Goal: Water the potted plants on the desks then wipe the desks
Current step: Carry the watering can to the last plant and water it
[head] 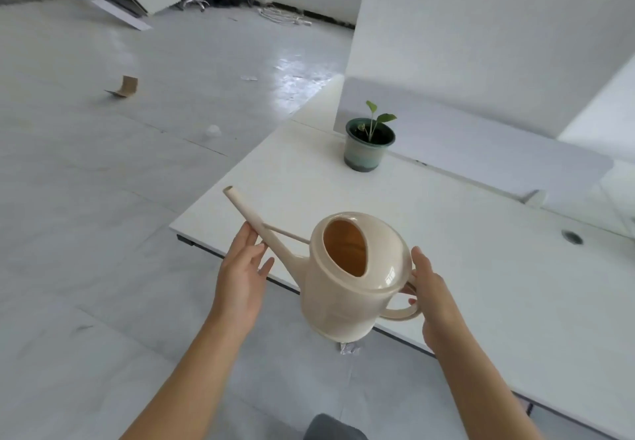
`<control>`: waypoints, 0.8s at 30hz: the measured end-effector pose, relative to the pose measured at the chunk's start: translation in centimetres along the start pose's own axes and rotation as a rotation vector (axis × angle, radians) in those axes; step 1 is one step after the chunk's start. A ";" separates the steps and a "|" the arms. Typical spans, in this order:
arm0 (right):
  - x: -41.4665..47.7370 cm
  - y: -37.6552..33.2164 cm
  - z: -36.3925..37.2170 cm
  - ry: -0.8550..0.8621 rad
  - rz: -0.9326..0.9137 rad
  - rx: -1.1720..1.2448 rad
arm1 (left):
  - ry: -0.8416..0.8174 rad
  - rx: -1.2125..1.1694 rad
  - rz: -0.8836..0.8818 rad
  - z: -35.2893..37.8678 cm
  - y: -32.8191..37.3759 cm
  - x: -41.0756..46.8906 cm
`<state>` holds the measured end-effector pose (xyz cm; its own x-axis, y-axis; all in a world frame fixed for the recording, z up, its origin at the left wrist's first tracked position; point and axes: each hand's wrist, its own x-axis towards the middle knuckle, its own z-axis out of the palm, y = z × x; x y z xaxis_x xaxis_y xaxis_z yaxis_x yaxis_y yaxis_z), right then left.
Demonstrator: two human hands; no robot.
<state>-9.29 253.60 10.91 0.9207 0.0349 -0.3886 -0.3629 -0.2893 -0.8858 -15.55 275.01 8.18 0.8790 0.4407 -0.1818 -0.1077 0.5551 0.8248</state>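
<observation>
A cream watering can [347, 288] hangs in the air over the near edge of a white desk [481, 268]. My right hand [431, 297] grips its loop handle. My left hand [242, 274] rests against the underside of the long spout, fingers apart, thumb touching it; the spout points up and to the left. Farther back on the desk stands a small potted plant [368, 144] in a green glazed pot, with a thin stem and a few leaves. The can's inside looks orange-brown through its top opening.
A white divider panel [481, 123] runs along the back of the desk, right behind the pot. A cable grommet [572, 237] sits at the desk's right. The grey floor holds a cardboard scrap [127, 86], a crumpled paper [348, 348], and leaning boards at the far left.
</observation>
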 end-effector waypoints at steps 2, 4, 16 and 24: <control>0.4 0.2 -0.1 0.040 0.016 0.009 | -0.055 0.029 -0.035 0.5 -0.6 1.6; 1.2 0.2 -0.7 0.085 0.035 0.020 | -0.092 0.046 -0.074 1.5 -1.3 3.2; 10.8 -4.0 -4.9 0.158 0.082 0.166 | -0.140 0.147 -0.236 11.0 -5.3 15.7; 17.4 -6.4 -6.5 0.240 0.115 0.160 | -0.193 0.208 -0.269 16.3 -6.7 23.4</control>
<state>9.93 249.88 11.45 0.8731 -0.2221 -0.4340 -0.4668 -0.1236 -0.8757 13.36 270.10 7.14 0.9365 0.1472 -0.3182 0.2171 0.4690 0.8561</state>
